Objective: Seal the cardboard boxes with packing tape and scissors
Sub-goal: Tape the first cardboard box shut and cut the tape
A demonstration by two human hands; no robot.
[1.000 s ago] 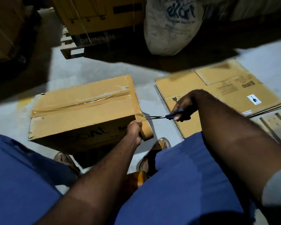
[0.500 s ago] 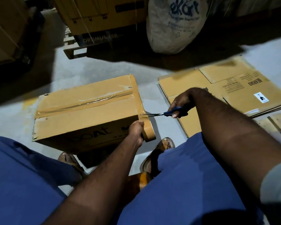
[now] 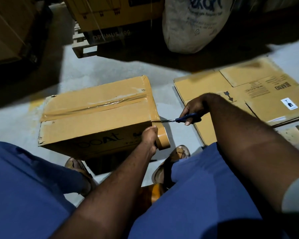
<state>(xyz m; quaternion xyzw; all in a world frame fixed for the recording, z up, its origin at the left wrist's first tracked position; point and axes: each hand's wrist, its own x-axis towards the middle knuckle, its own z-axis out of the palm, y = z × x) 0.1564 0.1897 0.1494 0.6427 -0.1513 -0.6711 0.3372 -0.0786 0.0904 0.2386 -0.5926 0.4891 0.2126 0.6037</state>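
Note:
A brown cardboard box [image 3: 97, 116] lies on the grey floor, with brown tape along its top seam and over its right edge. My left hand [image 3: 149, 135] grips a roll of brown packing tape [image 3: 162, 138] at the box's near right corner. My right hand [image 3: 195, 109] holds blue-handled scissors [image 3: 183, 119]. Their blades point left and reach the strip of tape between the roll and the box corner.
A stack of flattened cardboard boxes [image 3: 259, 90] lies on the floor to the right. A white sack [image 3: 195, 23] and a yellow crate on a pallet [image 3: 110, 16] stand at the back. My knees in blue trousers and my sandalled feet [image 3: 171, 163] fill the foreground.
The scissors' blades have moved left to the tape at the box corner. My left hand keeps the roll in the same place.

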